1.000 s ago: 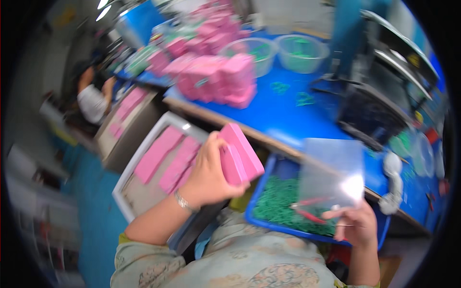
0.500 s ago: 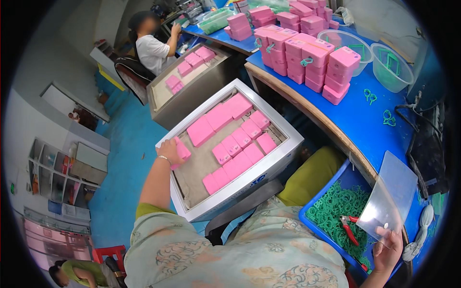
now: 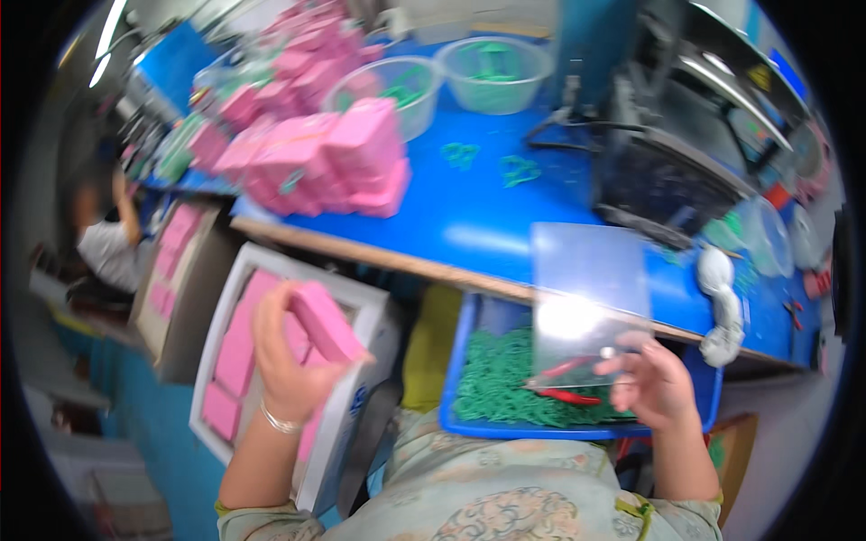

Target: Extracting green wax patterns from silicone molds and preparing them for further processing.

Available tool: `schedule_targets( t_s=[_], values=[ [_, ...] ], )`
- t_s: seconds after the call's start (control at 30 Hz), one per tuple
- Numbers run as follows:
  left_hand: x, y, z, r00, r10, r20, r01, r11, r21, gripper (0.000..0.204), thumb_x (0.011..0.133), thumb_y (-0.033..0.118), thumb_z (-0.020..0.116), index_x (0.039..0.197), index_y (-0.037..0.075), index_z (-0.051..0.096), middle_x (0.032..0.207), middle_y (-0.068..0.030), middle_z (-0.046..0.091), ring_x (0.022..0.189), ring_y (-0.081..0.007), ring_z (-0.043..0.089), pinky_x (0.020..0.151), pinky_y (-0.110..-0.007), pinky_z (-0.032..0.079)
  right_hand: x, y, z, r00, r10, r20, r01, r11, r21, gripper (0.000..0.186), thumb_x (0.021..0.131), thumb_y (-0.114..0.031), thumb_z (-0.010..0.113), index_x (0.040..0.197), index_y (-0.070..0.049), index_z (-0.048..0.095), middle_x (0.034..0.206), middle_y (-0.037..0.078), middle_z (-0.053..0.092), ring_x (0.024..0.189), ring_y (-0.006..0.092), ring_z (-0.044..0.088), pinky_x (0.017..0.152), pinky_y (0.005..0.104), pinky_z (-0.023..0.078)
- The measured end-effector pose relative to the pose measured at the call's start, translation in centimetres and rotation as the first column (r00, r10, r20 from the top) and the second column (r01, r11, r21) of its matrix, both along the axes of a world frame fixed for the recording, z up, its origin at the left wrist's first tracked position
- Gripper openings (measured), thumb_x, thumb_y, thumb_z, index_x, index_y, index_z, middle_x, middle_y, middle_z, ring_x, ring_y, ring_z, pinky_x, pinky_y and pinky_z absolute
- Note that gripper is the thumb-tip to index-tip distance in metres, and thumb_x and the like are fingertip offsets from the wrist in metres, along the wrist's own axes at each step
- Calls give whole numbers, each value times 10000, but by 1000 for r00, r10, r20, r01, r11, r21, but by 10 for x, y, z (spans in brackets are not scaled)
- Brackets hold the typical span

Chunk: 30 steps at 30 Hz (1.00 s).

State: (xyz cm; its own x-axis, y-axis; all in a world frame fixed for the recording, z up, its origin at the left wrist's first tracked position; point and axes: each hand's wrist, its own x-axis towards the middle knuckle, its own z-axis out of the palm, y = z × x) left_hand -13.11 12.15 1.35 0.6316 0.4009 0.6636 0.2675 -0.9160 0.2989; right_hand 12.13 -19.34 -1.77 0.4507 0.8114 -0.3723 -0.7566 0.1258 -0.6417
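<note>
My left hand [image 3: 293,361] grips a pink block [image 3: 325,322], raised over the white-framed tray [image 3: 206,406], where more pink blocks [image 3: 224,410] lie. My right hand [image 3: 654,379] is beside the lower right corner of a clear plastic sheet [image 3: 591,270]; its fingers are apart, and motion blur hides whether they touch it. The sheet overhangs the table edge and partly covers a blue bin [image 3: 456,397] of small green rings [image 3: 501,383]. Red-handled pliers [image 3: 573,395] lie on the rings, partly seen through the sheet.
Stacked pink blocks [image 3: 316,162] stand on the blue table [image 3: 469,212], near two clear tubs [image 3: 492,95] holding green pieces. A dark machine [image 3: 667,176] and a white cord bundle [image 3: 719,302] are at right. Another person [image 3: 108,243] sits at far left by a second tray [image 3: 185,307].
The view has swung to the right. My left hand has lifted a pink block from the tray and brought it rightward. My right hand's fingers have spread near the sheet's corner.
</note>
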Motion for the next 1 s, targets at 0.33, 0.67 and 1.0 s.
schedule_targets(
  t_s=[0.33, 0.67, 1.0],
  values=[
    [219, -97, 5, 839, -538, -82, 518, 836, -180, 798, 501, 315, 841, 1134, 20, 455, 1101, -160, 530, 1019, -329, 510, 899, -396, 380, 16, -65, 89, 732, 538, 419, -118, 706, -699, 273, 902, -200, 511, 870, 60, 587, 791, 118, 640, 643, 178, 647, 546, 271, 508],
    [223, -89, 6, 760, -626, -172, 560, 766, -316, 769, 521, 322, 822, 1149, 50, 472, 1100, -132, 553, 1018, -315, 510, 903, -391, 369, 194, -84, 105, -224, 353, 908, 816, 578, -24, 221, 798, -217, 627, 952, -67, 580, 1283, 220, 456, 1187, 354, 442, 966, 390, 368],
    [226, -88, 6, 703, -676, -221, 597, 730, -332, 866, 452, 394, 844, 1148, 24, 485, 1126, -127, 553, 1031, -292, 510, 909, -381, 389, 281, -59, 100, -314, 683, 659, 919, 394, 30, 203, 753, -170, 607, 896, -27, 590, 1411, 209, 286, 1305, 340, 267, 1038, 476, 244]
  ],
)
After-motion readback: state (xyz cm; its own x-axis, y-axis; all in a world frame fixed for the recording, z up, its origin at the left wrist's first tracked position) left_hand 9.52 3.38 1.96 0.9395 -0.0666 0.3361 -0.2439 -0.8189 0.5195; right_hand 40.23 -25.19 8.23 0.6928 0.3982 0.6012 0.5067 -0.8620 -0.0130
